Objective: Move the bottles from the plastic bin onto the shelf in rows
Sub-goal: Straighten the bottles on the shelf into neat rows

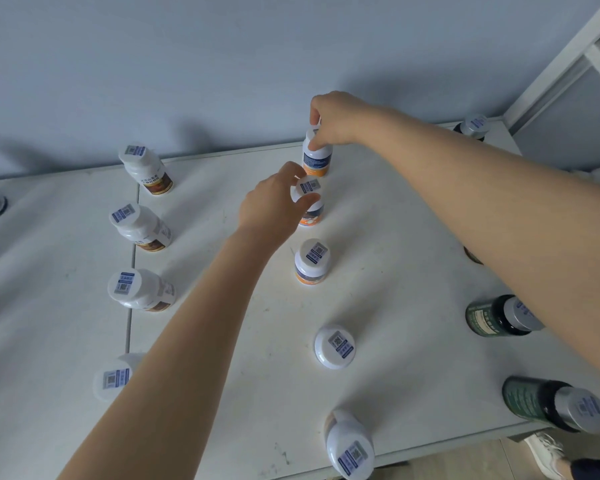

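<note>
On the smooth white shelf, in the middle of the frame, two round white plastic bottles with orange labels are seen upright, the long axis vertical and the flat caps pointing up. The nearer bottle is pinched at its cap by thumb and fingers of the left hand, and the farther bottle, just behind it, is pinched at the cap by the right hand. A column of brown-labelled white bottles is seen at the left, and dark green bottles with silver caps at the right edge.
</note>
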